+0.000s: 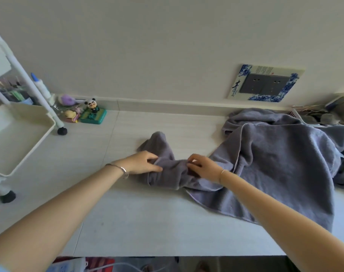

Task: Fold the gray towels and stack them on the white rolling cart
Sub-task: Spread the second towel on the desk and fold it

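Observation:
A small gray towel lies crumpled on the light table, mid-frame. My left hand pinches its left edge with curled fingers. My right hand pinches the same towel's right side. A larger gray towel spreads unfolded over the table to the right, with more gray cloth bunched behind it. The white rolling cart stands on the table at the far left, and its lower tray holds nothing.
Small toys and a panda figure sit by the wall next to the cart's wheel. A wall socket plate is at the back right. A basket of clutter sits in the far right corner. The table's front edge runs along the bottom.

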